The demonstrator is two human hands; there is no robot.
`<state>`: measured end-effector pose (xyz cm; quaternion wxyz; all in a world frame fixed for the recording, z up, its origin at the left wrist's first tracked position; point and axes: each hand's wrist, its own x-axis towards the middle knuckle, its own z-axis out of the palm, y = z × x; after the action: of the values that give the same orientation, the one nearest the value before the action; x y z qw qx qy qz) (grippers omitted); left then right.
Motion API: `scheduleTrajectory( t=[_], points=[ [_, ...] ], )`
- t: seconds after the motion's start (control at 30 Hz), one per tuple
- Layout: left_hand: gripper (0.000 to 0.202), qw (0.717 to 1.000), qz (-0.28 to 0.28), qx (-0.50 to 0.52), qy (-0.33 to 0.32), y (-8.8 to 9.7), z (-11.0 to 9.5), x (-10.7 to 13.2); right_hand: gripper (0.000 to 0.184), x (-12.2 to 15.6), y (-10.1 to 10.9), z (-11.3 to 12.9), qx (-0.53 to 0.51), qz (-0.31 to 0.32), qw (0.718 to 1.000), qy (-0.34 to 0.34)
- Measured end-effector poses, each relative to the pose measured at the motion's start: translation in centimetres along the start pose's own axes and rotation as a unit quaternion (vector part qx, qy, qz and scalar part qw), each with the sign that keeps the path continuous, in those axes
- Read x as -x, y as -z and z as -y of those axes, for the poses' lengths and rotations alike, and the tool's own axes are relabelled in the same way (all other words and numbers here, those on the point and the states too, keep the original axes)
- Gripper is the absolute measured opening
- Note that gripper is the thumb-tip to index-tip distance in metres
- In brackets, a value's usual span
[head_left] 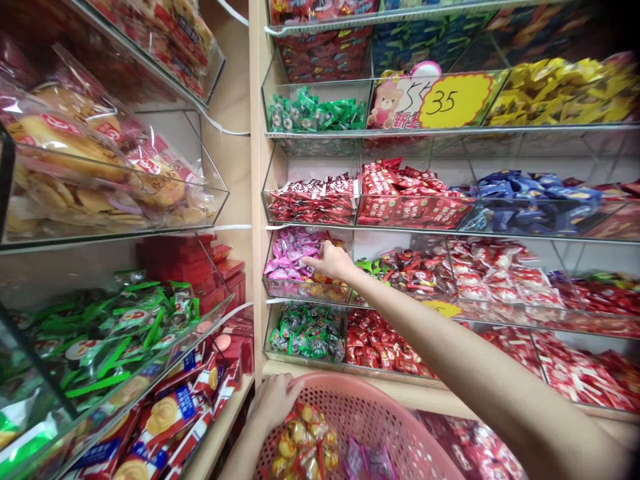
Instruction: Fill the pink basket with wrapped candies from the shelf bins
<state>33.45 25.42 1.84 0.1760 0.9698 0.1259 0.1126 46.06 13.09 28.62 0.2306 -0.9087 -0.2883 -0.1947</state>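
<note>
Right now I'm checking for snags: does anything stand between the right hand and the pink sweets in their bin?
Nothing visible does. The right hand is inside the clear bin, touching the pink sweets.

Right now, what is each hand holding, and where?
Left hand grips the pink basket at its rim. Right hand touches pink-wrapped candies; a grip cannot be told.

Two bare hands [333, 261] [274, 400] — one pink plastic basket [385, 407]
</note>
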Motion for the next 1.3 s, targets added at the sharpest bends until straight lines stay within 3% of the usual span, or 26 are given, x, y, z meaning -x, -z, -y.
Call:
scheduleTrajectory(
  t=[0.13,0.43,0.77,1.0,1.3],
  points=[
    [0.047,1.0,0.002,-0.003,-0.003,0.4,-0.2,0.1,0.073,0.2,-0.8,2.1,0.003,0.013,0.999,-0.049],
    [0.046,1.0,0.002,0.003,-0.001,0.5,-0.2,0.2,0.069,0.6,-1.9,3.6,-0.012,0.019,0.995,-0.099],
    [0.05,1.0,0.002,-0.009,-0.006,0.8,-0.3,0.4,0.05,0.1,-2.0,3.2,-0.077,0.058,0.991,-0.098],
    [0.05,1.0,0.0,-0.011,-0.008,0.7,-0.3,0.4,0.031,-1.1,-2.6,2.6,-0.137,-0.004,0.986,-0.098],
    [0.049,1.0,-0.003,-0.007,-0.012,0.4,-0.1,0.2,0.016,-2.1,-1.7,1.3,-0.307,-0.037,0.946,-0.096]
  ],
)
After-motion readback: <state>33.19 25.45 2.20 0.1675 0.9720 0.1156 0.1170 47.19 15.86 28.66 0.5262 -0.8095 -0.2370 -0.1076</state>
